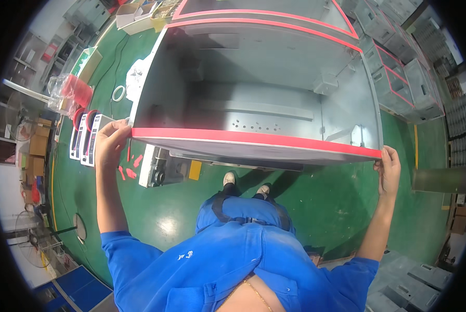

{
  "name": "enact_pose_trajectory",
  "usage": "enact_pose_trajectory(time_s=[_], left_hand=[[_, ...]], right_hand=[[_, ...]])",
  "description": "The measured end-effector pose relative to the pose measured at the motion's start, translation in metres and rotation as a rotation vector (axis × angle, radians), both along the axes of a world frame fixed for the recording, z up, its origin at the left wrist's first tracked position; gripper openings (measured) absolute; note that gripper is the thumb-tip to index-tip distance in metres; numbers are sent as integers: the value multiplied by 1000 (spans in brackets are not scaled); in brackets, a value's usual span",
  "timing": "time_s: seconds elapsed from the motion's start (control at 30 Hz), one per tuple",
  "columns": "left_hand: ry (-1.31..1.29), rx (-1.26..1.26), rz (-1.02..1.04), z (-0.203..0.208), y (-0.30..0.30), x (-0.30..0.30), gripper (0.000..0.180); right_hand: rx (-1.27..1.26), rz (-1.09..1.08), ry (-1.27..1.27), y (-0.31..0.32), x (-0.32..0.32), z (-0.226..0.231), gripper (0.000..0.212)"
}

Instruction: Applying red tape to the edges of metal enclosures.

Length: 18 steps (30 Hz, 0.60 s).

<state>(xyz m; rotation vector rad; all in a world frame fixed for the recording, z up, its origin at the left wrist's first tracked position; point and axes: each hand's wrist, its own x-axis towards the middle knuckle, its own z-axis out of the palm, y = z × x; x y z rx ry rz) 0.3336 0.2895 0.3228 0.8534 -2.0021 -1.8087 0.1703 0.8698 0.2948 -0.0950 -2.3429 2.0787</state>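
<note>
**The red strip [253, 139] ran along the grey metal box's [274, 62] near rim**

The red strip spanned the box's near edge from corner to corner, in front of the wearer. At the near left corner, the left hand [113, 138] pinched the strip's end between thumb and fingers. At the near right corner, the right hand [389, 166] had its thumb and fingertips pressed together on the other end. A red band [264, 23] lined the far rim; the 2 side edges were bare grey. Beyond stood another red-rimmed box [269, 6]. Red scraps [132, 173] lay on the green floor [321, 208] below the left corner, near a yellow block [195, 170]. Further left, 2 white-and-black devices [90, 138] stood side by side, near a white ring [119, 93]. Grey boxes [420, 86] were stacked on the right.
</note>
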Motion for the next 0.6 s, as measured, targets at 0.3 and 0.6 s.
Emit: enact_pose_trajectory(time_s=[0.3,0.6], left_hand=[[-3,-22,-41,-3,-4,1,10],[75,-1,-3,-6,-2,1,13]], right_hand=[[422,-253,285,-9,5,-4,22],[940,223,904,-121,49,13,44]])
